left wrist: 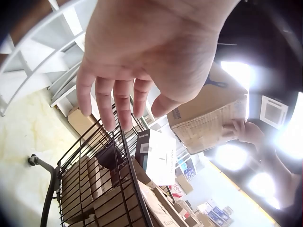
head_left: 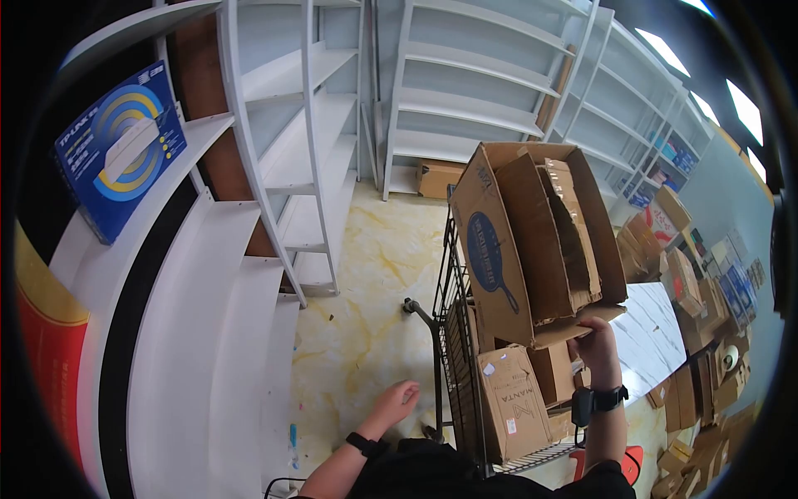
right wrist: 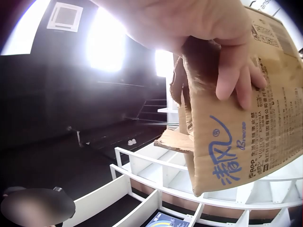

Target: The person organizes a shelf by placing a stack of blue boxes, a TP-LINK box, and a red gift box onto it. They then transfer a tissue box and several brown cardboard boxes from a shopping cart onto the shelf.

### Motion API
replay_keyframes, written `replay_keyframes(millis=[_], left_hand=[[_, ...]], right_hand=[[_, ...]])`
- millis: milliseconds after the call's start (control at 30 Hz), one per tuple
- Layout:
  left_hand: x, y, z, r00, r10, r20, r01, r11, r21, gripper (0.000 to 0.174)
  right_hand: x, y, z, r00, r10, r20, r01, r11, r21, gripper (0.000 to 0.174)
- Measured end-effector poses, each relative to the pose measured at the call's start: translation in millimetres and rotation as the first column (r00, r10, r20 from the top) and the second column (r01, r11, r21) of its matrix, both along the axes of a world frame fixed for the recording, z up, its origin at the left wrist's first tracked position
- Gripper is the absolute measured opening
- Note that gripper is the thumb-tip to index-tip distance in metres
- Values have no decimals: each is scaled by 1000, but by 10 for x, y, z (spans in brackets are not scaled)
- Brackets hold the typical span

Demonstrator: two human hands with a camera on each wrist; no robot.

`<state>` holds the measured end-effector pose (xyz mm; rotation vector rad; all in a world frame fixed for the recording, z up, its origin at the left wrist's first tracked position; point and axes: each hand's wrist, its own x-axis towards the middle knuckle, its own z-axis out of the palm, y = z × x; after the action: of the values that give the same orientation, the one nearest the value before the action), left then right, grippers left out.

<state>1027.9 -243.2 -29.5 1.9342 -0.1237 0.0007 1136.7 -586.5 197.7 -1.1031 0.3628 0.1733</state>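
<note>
My right hand (head_left: 597,345) grips the near edge of a large open cardboard box (head_left: 492,241), its thumb and fingers on either side of the wall. Flattened cardboard (head_left: 540,237) stands inside this box, and a blue frying-pan picture marks its side. In the right wrist view, blue lettering shows on the box wall (right wrist: 265,146) below the curled fingers. The box is raised over a black wire shopping cart (head_left: 455,358). Left of the cart hangs my left hand (head_left: 396,406), holding nothing; in the left wrist view its fingers (left wrist: 105,97) hang loosely.
In the cart lies a cardboard box marked MANTA (head_left: 514,399). White shelves (head_left: 224,333) line the left and back. A blue router box (head_left: 125,150) stands on a left shelf. Piled cartons (head_left: 706,308) and a marble-patterned white surface (head_left: 657,333) are on the right.
</note>
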Motion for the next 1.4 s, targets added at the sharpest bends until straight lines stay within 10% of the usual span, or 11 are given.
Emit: replay_keyframes(millis=[167, 233, 300, 400, 567, 667, 733, 1067, 1400], left_hand=[[-68, 286, 78, 996, 76, 52, -74, 996, -54, 23], [-80, 532, 154, 987, 137, 89, -129, 988, -85, 23], [-26, 991, 351, 922, 298, 248, -287, 955, -81, 24], [-23, 1738, 563, 751, 629, 203, -580, 774, -252, 31], [-548, 2588, 841, 618, 780, 97, -604, 550, -577, 41], [-1034, 3115, 425, 554, 829, -77, -701, 415, -580, 53], [-1488, 3264, 122, 618, 786, 32, -670, 547, -503, 49], [-3566, 3005, -614, 343, 909, -239, -672, 60, -738, 50], [-3792, 2564, -593, -68, 947, -313, -586, -291, -756, 53]], right_hand=[[-29, 240, 229, 980, 81, 184, -61, 992, -113, 13], [-151, 432, 240, 872, 217, 439, 37, 865, -501, 15], [-358, 800, 636, 982, 104, 160, -65, 971, -228, 16], [-467, 1110, 710, 974, 196, 115, -159, 949, -271, 17], [-499, 1899, 608, 922, 385, -37, -378, 877, -296, 21], [-504, 2422, 354, 794, 605, -55, -585, 737, -339, 19], [-558, 2788, 253, 642, 766, -29, -685, 557, -470, 19], [-749, 4697, 50, 93, 946, -309, -797, -116, -592, 23], [-870, 6472, -697, -283, 944, -172, -773, -330, -542, 50]])
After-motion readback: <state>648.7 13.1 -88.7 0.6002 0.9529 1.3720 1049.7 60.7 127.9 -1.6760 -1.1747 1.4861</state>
